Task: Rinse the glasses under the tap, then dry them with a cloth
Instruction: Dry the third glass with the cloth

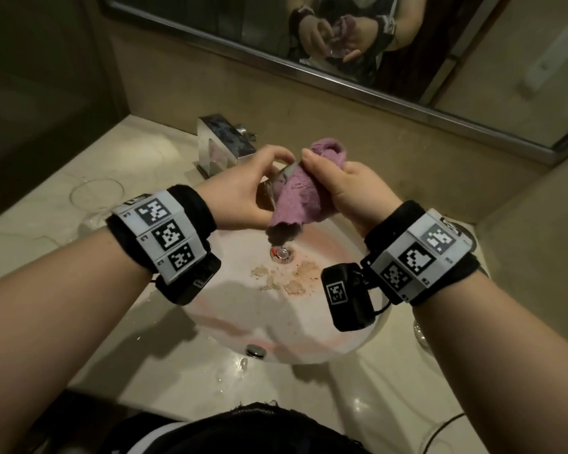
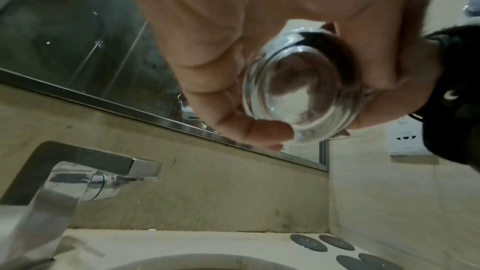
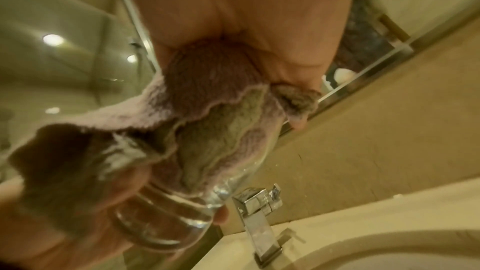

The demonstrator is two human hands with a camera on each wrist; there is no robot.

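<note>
Glass held over the sink, cloth pushed inside it.

We note the left hand (image 1: 243,188) curled around a clear glass (image 2: 301,93) above the sink (image 1: 325,342); the right hand (image 1: 351,188) pinches a purple cloth (image 1: 295,191) stuffed into its mouth. Beyond, the tap (image 1: 223,142), then the mirror (image 1: 210,14).

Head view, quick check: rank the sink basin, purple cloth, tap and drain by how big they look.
1. sink basin
2. purple cloth
3. tap, close to the cloth in apparent size and farther from the camera, so this order is unsure
4. drain
</note>
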